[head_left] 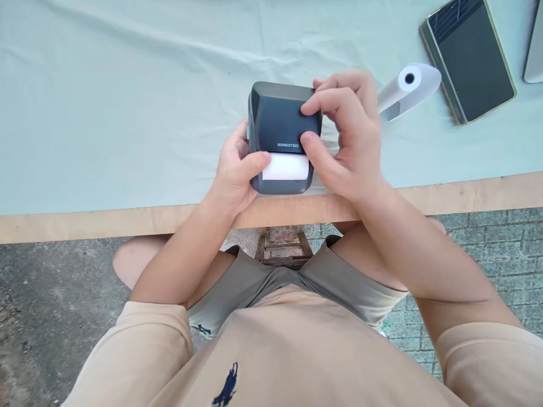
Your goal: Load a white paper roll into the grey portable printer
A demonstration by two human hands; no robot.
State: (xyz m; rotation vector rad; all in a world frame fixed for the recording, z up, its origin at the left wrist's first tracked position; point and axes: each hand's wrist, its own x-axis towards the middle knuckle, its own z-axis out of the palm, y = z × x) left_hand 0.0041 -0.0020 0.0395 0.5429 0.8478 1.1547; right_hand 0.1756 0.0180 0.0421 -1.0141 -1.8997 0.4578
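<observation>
A dark label printer point(284, 121) with NIIMBOT lettering is held over the table's near edge, its lid down. My left hand point(240, 169) is closed around its left side, the thumb pressing on a white label strip point(288, 167) that comes out below the lid. On the right, my right hand point(350, 133) grips the upper corner with bent fingers. Its index fingertip and thumb touch the lid, while other fingertips are partly hidden behind the corner. Just beyond my right hand lies a white paper roll point(403, 87) with a loose end.
A thick dark-screened handheld device point(470, 59) lies at the upper right. The corner of a grey object point(535, 51) shows at the right border. Pale green cloth point(127, 113) covers the table, bordered by a bare wooden edge point(85, 223). Below is a wooden stool frame point(282, 261).
</observation>
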